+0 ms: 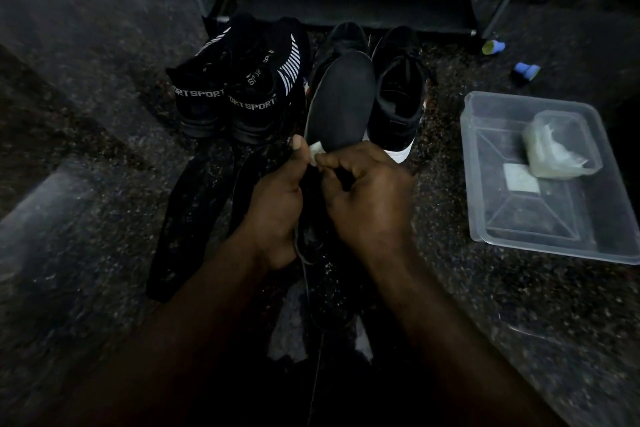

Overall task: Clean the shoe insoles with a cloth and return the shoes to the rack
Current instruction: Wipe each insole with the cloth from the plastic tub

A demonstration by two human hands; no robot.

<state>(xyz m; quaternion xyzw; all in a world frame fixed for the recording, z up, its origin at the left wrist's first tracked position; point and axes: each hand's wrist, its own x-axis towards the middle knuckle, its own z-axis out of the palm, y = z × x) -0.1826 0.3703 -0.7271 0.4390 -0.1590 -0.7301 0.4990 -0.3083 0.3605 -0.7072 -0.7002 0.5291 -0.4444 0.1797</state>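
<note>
Dim light. Dark speckled floor (pixel 104 114), prob. granite; clear plastic tub (pixel 540 215) at right.

Home floor: dark speckled stone (pixel 104 156), shoe rack (pixel 346 3), sneakers (pixel 239 87).

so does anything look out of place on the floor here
Only two stray bits: a small blue-and-green object and a second small blue object lie loose on the dark speckled floor by the black shoe rack's right-hand leg. Too small to identify.
</note>
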